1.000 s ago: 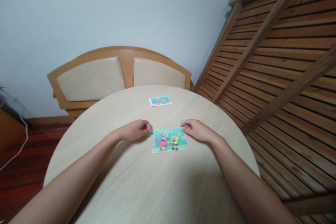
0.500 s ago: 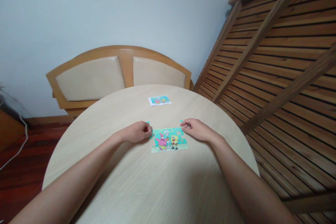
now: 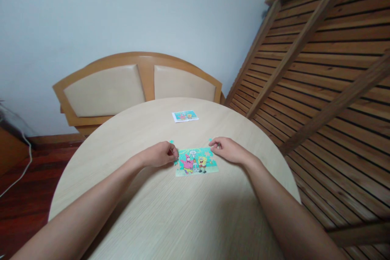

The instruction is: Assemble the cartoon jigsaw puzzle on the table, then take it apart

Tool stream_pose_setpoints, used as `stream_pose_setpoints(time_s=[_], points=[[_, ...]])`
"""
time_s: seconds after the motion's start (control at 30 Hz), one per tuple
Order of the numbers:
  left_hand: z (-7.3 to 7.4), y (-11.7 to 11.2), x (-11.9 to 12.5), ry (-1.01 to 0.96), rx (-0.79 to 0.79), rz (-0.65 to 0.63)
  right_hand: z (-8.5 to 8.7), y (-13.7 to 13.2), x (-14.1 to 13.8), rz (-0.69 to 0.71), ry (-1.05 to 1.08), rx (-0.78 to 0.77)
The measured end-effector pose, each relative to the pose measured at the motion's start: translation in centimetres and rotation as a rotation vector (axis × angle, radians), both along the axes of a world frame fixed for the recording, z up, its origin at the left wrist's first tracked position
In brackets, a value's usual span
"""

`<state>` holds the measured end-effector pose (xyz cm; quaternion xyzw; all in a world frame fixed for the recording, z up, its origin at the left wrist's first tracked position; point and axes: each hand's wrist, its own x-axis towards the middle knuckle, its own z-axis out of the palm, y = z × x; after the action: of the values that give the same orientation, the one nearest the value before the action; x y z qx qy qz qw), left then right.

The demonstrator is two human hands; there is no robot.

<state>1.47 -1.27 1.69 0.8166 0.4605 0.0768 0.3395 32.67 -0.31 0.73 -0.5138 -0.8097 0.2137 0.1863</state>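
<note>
A jigsaw puzzle (image 3: 198,162) with cartoon figures on a turquoise ground lies flat on the round table. At its upper left corner, my left hand (image 3: 160,154) is closed in a pinch, with a small dark-and-turquoise puzzle piece (image 3: 176,163) at the fingertips, mostly covered by them. My right hand (image 3: 227,150) rests by the upper right edge, thumb and index finger close together; what lies between them is hidden. One loose turquoise piece (image 3: 172,141) sits just beyond my left fingers, and another turquoise piece (image 3: 210,139) beyond my right fingertips.
Farther back on the pale wooden table (image 3: 128,130) lies a picture card (image 3: 185,116) with the same cartoon scene. Behind the table stands a padded headboard (image 3: 146,77) against the wall. A slatted wooden frame (image 3: 319,69) leans at the right.
My left hand has shifted slightly right and nearer to me, its fingertips now at the puzzle's upper left corner. My right hand has stayed in place.
</note>
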Motion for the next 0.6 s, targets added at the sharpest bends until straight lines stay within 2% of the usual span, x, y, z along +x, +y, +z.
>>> stream_pose_setpoints(time_s=[0.2, 0.6], points=[[-0.44, 0.06, 0.15, -0.002, -0.019, 0.040, -0.20, 0.05, 0.04, 0.003, 0.003, 0.004], [-0.72, 0.11, 0.39, 0.057, 0.097, 0.041, -0.04, -0.08, -0.12, 0.001, 0.003, 0.000]])
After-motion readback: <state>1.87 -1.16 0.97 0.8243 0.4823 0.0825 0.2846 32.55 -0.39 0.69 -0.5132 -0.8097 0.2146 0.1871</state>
